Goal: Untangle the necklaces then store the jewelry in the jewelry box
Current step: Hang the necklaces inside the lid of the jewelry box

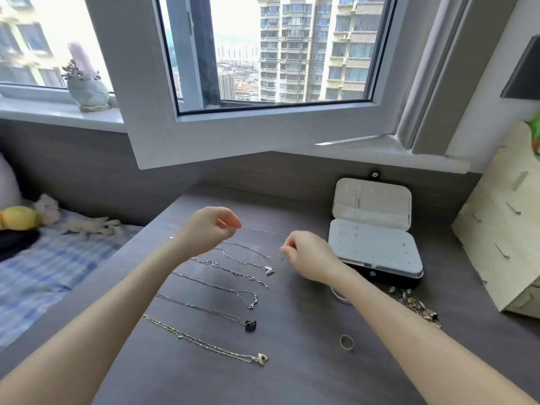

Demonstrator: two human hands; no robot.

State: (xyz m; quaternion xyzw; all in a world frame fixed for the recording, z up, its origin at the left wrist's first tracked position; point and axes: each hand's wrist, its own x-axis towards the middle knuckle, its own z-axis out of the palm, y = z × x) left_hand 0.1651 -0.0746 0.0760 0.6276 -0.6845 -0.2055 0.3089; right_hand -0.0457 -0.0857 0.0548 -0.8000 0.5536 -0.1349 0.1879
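Silver chain (264,231), 1, stretched above the surface (295,325) between left hand (209,226) and right hand (309,255), fingers of each pinched on it; open jewelry box (375,247) nearby.

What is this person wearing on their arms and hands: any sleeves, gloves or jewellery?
Nothing that shows. The left hand and right hand are ungloved, with no ring that I can make out. Both forearms are uncovered to the picture's edge: no sleeves, watch or bracelet.
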